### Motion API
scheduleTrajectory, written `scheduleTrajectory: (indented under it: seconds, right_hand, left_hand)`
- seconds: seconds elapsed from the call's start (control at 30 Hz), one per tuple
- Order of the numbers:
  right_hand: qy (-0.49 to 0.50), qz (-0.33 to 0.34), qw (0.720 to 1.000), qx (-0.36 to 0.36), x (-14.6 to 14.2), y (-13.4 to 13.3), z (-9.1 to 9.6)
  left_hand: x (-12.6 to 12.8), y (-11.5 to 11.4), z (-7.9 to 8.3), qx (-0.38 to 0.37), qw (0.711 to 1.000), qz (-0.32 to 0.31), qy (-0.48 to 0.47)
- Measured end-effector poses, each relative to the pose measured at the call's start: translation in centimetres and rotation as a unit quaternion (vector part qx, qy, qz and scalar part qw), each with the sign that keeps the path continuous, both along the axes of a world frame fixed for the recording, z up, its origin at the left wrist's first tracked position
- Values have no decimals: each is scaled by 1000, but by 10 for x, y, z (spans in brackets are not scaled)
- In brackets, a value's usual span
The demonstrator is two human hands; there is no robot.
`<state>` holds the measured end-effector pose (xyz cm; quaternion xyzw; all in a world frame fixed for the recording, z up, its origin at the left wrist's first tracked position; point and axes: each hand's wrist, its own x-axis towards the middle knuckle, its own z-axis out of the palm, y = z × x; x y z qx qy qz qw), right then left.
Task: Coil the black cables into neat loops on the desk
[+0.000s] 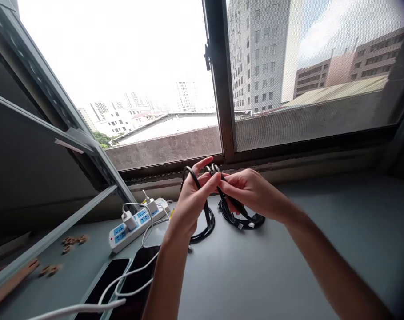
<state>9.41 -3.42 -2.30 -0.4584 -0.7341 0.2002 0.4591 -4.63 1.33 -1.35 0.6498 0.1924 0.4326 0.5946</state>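
Note:
My left hand [191,195] and my right hand [251,191] meet above the grey sill, both closed on a black cable [206,222]. The left fingers pinch a loop of it near the top. The right fingers grip the strand just beside them. Coils of the same black cable hang below and rest on the surface, one loop under the left wrist, another bundle [245,220] under the right hand.
A white power strip [135,226] with two white chargers lies left of the hands. White cords run to two dark phones [110,278] at the lower left. A metal shelf frame [55,133] slants at the left. The window [222,89] is directly behind.

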Motion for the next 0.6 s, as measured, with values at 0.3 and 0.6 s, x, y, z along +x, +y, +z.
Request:
scheduleTrajectory:
  seconds: [0.3,0.6]
  right_hand:
    - [-38,-12,998,38,2,-6,3]
    - [99,-116,986,61,16,-1,2]
  left_hand:
    - [0,3,0,-3,996,73,-52]
    - [-20,7,12,15,992,114,-54]
